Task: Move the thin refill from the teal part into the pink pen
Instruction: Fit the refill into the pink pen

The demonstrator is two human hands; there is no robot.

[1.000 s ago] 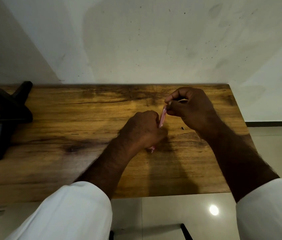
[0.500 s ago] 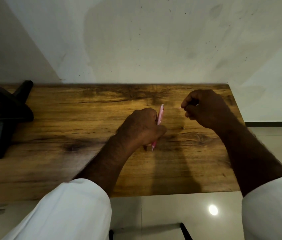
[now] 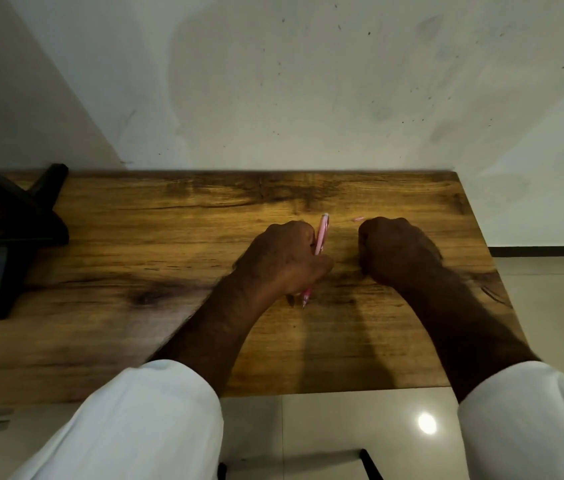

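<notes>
My left hand (image 3: 282,261) grips the pink pen (image 3: 321,233) around its middle. The pen stands steeply, with its tip (image 3: 304,304) near the wooden table (image 3: 169,271) and its upper end pointing away from me. My right hand (image 3: 400,249) is a curled fist resting low on the table to the right of the pen, slightly blurred. A small pink piece (image 3: 357,219) lies just beyond its knuckles, and nothing shows inside the fist. No teal part or thin refill is visible.
A black stand or frame (image 3: 13,223) sits on the table's left end. The table's right edge (image 3: 481,258) runs close beside my right forearm. A pale wall rises directly behind the table, and tiled floor shows below the front edge.
My right hand pulled away from the pen's upper end, moved right, then dropped to the table as a fist. The small pink piece now lies beyond it. My left hand kept holding the pen.
</notes>
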